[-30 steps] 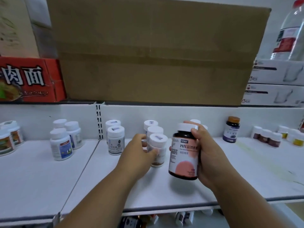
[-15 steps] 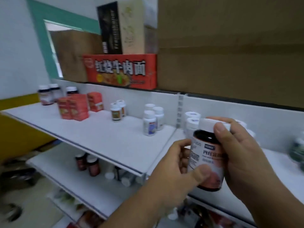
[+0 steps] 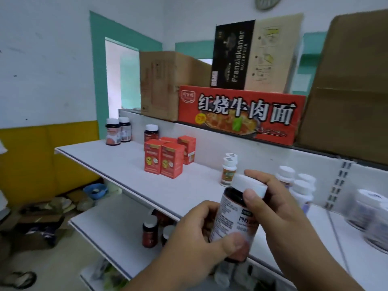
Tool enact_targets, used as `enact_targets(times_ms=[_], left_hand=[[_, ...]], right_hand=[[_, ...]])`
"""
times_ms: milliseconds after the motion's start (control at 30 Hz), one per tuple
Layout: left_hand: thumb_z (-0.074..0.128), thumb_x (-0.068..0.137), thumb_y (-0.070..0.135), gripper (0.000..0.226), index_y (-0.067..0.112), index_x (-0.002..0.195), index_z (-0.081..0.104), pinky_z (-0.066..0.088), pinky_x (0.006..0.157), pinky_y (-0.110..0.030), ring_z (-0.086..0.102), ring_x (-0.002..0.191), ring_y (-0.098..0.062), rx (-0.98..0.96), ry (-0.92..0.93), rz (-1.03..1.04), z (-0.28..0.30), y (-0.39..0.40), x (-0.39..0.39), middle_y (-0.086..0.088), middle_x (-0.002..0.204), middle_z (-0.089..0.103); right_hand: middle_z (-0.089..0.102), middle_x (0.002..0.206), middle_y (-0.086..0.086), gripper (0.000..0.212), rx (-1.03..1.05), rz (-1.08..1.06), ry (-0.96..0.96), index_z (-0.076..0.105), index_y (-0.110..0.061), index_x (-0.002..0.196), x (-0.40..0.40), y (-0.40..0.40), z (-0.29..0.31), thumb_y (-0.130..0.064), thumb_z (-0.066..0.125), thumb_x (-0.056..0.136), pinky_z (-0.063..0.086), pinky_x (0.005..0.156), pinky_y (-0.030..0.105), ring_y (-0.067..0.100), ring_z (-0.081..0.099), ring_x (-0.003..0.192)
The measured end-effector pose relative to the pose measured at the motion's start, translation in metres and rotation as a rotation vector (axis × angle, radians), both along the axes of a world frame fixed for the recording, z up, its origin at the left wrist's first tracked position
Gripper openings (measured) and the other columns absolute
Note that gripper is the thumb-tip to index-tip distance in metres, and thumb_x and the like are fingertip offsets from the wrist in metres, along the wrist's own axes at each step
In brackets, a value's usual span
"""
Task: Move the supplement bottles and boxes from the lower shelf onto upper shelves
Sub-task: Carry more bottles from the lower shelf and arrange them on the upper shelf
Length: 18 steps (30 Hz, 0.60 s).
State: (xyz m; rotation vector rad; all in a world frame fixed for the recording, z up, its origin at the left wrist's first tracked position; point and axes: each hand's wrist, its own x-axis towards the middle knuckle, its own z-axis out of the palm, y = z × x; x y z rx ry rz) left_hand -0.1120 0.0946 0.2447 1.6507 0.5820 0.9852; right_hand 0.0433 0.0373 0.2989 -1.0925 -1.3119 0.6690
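**Here, one dark bottle held in two hands**

Both hands grip a single dark supplement bottle point(image 3: 237, 219) with a white cap, in front of the upper shelf point(image 3: 117, 164). The left hand point(image 3: 201, 242) wraps its lower body; the right hand point(image 3: 279, 208) pinches the cap. On that shelf stand four red boxes point(image 3: 165, 157) and three dark bottles point(image 3: 113, 132). Two dark bottles point(image 3: 150, 232) show on the lower shelf point(image 3: 109, 227).

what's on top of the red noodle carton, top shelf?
On the red noodle carton stands a black and tan Franziskaner box, upright. A brown cardboard box sits beside it at left. Anything behind them is hidden.
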Motion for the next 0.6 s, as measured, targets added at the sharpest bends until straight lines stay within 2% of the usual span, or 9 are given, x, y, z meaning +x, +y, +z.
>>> enact_targets(times_ms=[100, 233, 333, 433, 600], left_hand=[[0.079, 0.064, 0.052, 0.045, 0.034, 0.102, 0.063, 0.056, 0.077, -0.030, 0.069, 0.094, -0.016, -0.008, 0.023, 0.019, 0.004, 0.037, -0.046, 0.002, 0.102, 0.073], [0.075, 0.064, 0.056, 0.052, 0.033, 0.109, 0.061, 0.056, 0.087, -0.036, 0.069, 0.099, -0.015, 0.034, 0.049, 0.048, 0.014, 0.078, -0.084, 0.006, 0.105, 0.073], [0.070, 0.067, 0.063, 0.053, 0.039, 0.113, 0.057, 0.056, 0.086, -0.029, 0.068, 0.101, -0.008, 0.086, 0.054, 0.096, 0.013, 0.107, -0.106, 0.013, 0.109, 0.071], [0.069, 0.068, 0.064, 0.056, 0.039, 0.116, 0.055, 0.055, 0.085, -0.028, 0.067, 0.103, -0.007, 0.080, 0.055, 0.156, 0.005, 0.130, -0.127, 0.014, 0.112, 0.069], [0.069, 0.070, 0.064, 0.056, 0.045, 0.119, 0.051, 0.053, 0.084, -0.027, 0.064, 0.104, 0.000, 0.149, 0.201, 0.198, 0.005, 0.184, -0.173, 0.020, 0.115, 0.066]], right_hand=[[0.072, 0.101, -0.008, 0.043, -0.027, 0.031, -0.031, 0.063, -0.032, 0.110, -0.041, 0.038, 0.004, -0.039, 0.068, 0.068, 0.054, 0.076, 0.020, 0.006, 0.068, 0.096], [0.070, 0.103, -0.012, 0.039, -0.007, 0.005, -0.109, 0.064, -0.039, 0.107, -0.078, 0.083, 0.019, -0.044, 0.073, 0.069, 0.054, 0.086, 0.033, 0.007, 0.066, 0.100], [0.071, 0.104, -0.011, 0.036, 0.014, 0.030, -0.163, 0.064, -0.037, 0.110, -0.099, 0.118, 0.021, -0.043, 0.075, 0.076, 0.054, 0.088, 0.036, 0.009, 0.067, 0.102], [0.070, 0.107, -0.007, 0.040, 0.012, 0.075, -0.202, 0.063, -0.032, 0.115, -0.120, 0.152, 0.017, -0.040, 0.074, 0.078, 0.055, 0.091, 0.040, 0.012, 0.066, 0.104], [0.069, 0.106, -0.013, 0.041, 0.029, 0.040, -0.206, 0.061, -0.041, 0.111, -0.163, 0.204, 0.012, -0.043, 0.071, 0.072, 0.055, 0.091, 0.041, 0.009, 0.066, 0.102]])
